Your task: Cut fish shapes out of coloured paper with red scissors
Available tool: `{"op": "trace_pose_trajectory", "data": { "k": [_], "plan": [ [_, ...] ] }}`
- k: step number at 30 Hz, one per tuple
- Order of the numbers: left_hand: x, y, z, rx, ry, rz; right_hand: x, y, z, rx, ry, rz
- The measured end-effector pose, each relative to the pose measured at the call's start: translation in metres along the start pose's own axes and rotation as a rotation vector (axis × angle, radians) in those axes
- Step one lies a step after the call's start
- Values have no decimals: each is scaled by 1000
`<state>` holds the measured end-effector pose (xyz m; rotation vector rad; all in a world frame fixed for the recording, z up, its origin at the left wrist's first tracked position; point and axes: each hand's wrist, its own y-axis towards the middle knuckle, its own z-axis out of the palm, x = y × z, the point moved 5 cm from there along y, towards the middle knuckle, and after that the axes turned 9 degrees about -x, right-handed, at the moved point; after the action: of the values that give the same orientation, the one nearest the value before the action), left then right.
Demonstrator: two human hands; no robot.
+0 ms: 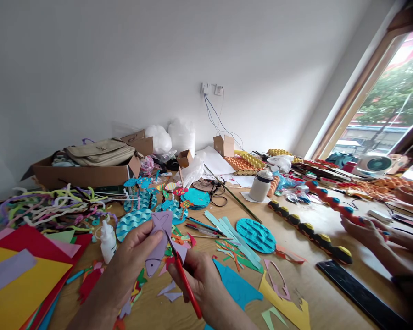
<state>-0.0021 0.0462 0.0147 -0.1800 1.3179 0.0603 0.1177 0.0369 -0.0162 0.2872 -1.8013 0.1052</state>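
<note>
While checking the lilac paper fish (pixel 154 256), can see it above the worktop (pixel 326 302), pinched mid-body in the left hand (pixel 141 243), thumb in front and fingers tucked behind. Runs steep along its long axis, tail up, nose down and slightly left. Lies up-left of the right hand (pixel 201 272), fingers curled snugly round red-handled scissors (pixel 189 289), blades angled up-left at the fish's right edge. Can't tell the blade gap.

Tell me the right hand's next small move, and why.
Probably a small snip toward the drawn fish tail: the right hand holds the red-handled scissors at the purple paper, the left hand steadies it, and paper outside the tail outline looks uncut.
</note>
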Motion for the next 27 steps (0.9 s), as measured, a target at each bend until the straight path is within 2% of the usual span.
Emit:
{"op": "trace_pose_trajectory", "data": {
  "k": [15, 21, 27],
  "plan": [
    [3, 1, 1, 66, 4, 7, -5, 0, 1, -15, 32, 24],
    [5, 5, 0, 49, 22, 14, -11, 2, 1, -19, 34, 31],
    [4, 4, -1, 31, 28, 13, -8, 0, -1, 9, 17, 8]
  ]
}}
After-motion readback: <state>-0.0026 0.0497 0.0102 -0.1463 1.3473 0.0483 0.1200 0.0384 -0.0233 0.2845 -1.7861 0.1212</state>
